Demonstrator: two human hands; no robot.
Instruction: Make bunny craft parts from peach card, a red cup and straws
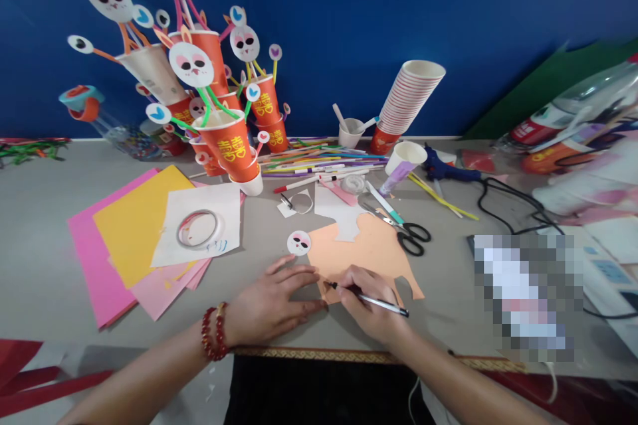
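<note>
My right hand (371,302) grips a pen (371,300) whose tip rests on the near left edge of an orange paper sheet (361,249) lying on the table. My left hand (274,299) lies flat beside it with fingers stretched out, pressing down on the sheet's left corner. A red bead bracelet sits on my left wrist. A small round paper bunny face (299,242) lies just beyond my left fingers. Black-handled scissors (411,236) rest at the sheet's far right edge.
Pink and yellow paper sheets (124,239) with a tape roll (198,228) lie to the left. Orange paper-cup bunny crafts (229,139) stand at the back, a stack of cups (406,103) and a blue glue gun (451,169) beside scattered straws and markers (319,163).
</note>
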